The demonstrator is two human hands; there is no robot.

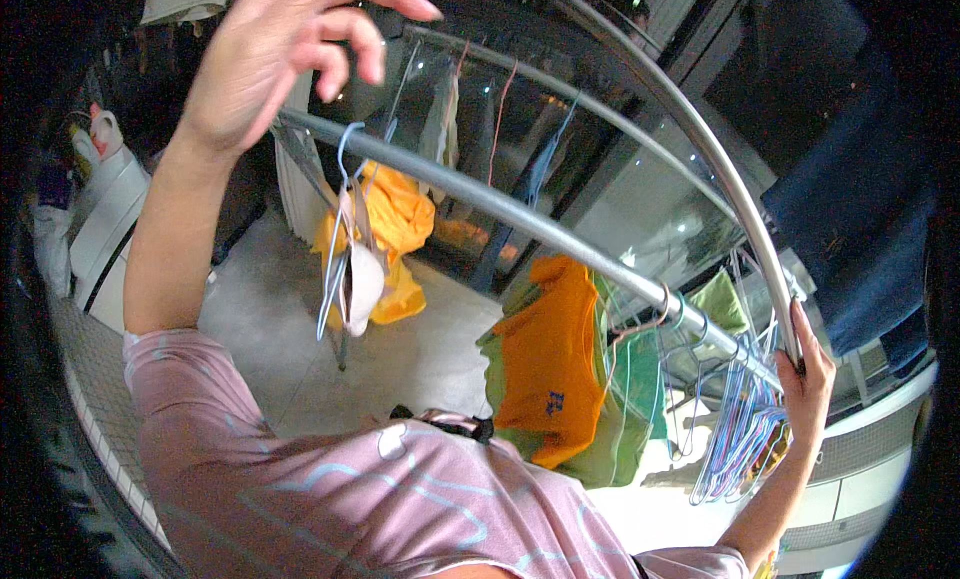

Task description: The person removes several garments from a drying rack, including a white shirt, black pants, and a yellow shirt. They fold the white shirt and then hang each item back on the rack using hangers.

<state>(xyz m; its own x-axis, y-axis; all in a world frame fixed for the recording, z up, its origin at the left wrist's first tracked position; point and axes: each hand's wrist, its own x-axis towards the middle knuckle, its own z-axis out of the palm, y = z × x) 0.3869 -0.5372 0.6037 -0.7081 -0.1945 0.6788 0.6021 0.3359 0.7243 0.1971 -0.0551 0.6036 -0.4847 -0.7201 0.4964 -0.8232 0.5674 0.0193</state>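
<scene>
My left hand (300,61) is raised at the upper left, its fingers loosely curled and apart, with nothing visible in them. The top of that hand is cut off by the frame. At the right, my right hand (808,369) grips the lower end of a long metal pole (679,103), which runs up and leaves the view at the top. Below the pole a grey metal clothes rail (480,200) slants across the view. On it hang a pale bra (365,286) on a blue hanger (330,294), a yellow garment (397,211) and an orange shirt (551,354).
Several empty wire hangers (739,436) crowd the rail's right end, near my right hand. A second rail (600,110) behind carries a few hangers and garments. Dark blue fabric (855,234) hangs at the far right. A white appliance (112,226) with bottles on it stands at left.
</scene>
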